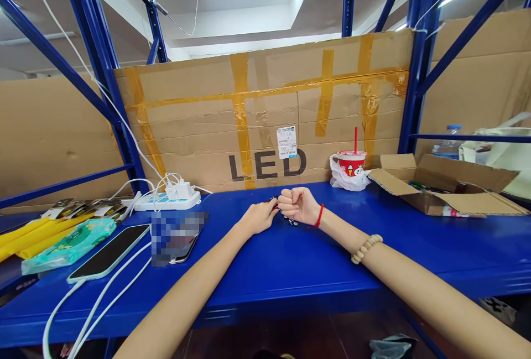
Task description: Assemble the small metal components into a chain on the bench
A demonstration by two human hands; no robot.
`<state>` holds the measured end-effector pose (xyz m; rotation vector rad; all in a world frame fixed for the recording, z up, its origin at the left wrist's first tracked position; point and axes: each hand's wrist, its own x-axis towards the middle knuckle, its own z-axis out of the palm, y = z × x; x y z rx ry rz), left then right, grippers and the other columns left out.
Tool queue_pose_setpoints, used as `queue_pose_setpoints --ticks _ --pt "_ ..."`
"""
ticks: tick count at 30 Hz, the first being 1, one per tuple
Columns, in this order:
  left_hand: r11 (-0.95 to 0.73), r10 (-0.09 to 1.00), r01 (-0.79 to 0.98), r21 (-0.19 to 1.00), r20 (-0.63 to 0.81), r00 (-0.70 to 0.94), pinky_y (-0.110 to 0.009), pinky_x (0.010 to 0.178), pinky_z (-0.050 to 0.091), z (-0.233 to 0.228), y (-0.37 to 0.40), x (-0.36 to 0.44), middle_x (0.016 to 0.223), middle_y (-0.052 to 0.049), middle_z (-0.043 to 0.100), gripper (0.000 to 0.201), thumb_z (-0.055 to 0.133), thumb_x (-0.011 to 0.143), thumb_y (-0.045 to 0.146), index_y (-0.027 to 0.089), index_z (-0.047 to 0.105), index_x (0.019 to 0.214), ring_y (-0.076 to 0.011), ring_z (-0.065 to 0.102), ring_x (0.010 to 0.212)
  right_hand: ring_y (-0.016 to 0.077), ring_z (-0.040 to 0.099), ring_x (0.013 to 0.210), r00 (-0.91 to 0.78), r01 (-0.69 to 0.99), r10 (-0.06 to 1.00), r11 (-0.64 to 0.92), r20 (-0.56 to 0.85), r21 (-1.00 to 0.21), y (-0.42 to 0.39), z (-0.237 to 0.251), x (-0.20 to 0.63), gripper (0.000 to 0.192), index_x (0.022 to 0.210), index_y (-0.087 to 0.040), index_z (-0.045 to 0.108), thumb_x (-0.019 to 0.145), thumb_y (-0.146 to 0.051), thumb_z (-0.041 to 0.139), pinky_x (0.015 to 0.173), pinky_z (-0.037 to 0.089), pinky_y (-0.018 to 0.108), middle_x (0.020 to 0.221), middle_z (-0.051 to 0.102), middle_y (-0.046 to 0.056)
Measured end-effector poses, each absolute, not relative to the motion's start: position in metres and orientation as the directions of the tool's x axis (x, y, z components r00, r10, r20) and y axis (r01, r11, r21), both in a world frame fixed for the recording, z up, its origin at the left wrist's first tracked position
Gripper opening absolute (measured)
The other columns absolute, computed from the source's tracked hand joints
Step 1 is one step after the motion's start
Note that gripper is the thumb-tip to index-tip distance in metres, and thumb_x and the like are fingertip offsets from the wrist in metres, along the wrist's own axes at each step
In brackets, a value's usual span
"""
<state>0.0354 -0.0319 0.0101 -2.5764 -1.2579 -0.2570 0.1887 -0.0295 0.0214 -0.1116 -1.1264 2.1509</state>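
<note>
Blue tabletop (pixel 298 270) beneath both forearms, and an open carton (pixel 396 188) well off to the right of the right hand (pixel 302 205); the red cup (pixel 352 166) sits beyond that hand and to its right. Now the hands themselves: the right is clenched, fingers curled over, though whether anything is inside that fist nobody can tell. The left hand (pixel 260 218) reaches in palm-down, its fingertips apparently pinching — and here's the small thing — a dark beaded strand (pixel 292 222). It lies in the narrow gap between the two, its visible length slanting from the left fingertips rightward and nearer the wearer, passing just under the right fist. Neither hand is clearly nearer — the left has one end, the right partly hides the rest.
</note>
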Motion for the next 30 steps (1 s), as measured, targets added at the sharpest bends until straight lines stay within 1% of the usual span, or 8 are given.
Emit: queue_pose_setpoints --ticks 11,19,25,30 --pt "-0.584 0.755 0.797 -0.156 0.258 0.603 -0.029 0.067 0.045 0.011 -0.0338 0.0359 0.097 -0.007 0.061 0.029 0.019 0.089 0.033 0.021 0.036 0.109 -0.0215 0.059 0.086 0.0055 0.012 0.035 -0.788 -0.51 0.572 -0.4 0.227 -0.761 -0.0253 0.0185 0.1897 0.029 0.045 -0.016 0.012 0.041 -0.008 0.039 0.031 0.018 0.015 0.042 0.013 -0.004" --pt "-0.585 0.753 0.795 -0.158 0.258 0.605 -0.029 0.065 0.045 0.0106 -0.0324 0.0354 0.096 -0.007 0.061 0.028 0.019 0.089 0.032 0.02 0.04 0.103 -0.0227 0.059 0.086 0.0055 0.013 0.035 -0.816 -0.465 0.545 -0.42 0.193 -0.78 -0.0286 0.0199 0.1881 0.03 0.047 -0.016 0.011 0.043 -0.007 0.039 0.032 0.021 0.015 0.043 0.012 -0.004" --pt "-0.589 0.755 0.795 -0.147 0.251 0.605 -0.029 0.067 0.045 0.0106 -0.0316 0.035 0.098 -0.006 0.061 0.026 0.021 0.088 0.03 0.021 0.041 0.104 -0.0221 0.059 0.087 0.0043 0.012 0.035 -0.825 -0.415 0.547 -0.414 0.143 -0.81 -0.0327 0.0227 0.1853 0.031 0.051 -0.017 0.011 0.047 -0.004 0.039 0.031 0.019 0.013 0.045 0.015 -0.005" --pt "-0.593 0.755 0.793 -0.137 0.247 0.607 -0.029 0.068 0.045 0.0111 -0.0322 0.0349 0.098 -0.005 0.061 0.026 0.022 0.088 0.029 0.021 0.041 0.105 -0.0208 0.059 0.087 0.0031 0.013 0.032 -0.815 -0.409 0.561 -0.383 0.143 -0.829 -0.0327 0.0225 0.1844 0.029 0.052 -0.017 0.012 0.049 -0.003 0.038 0.029 0.016 0.012 0.045 0.018 -0.006"
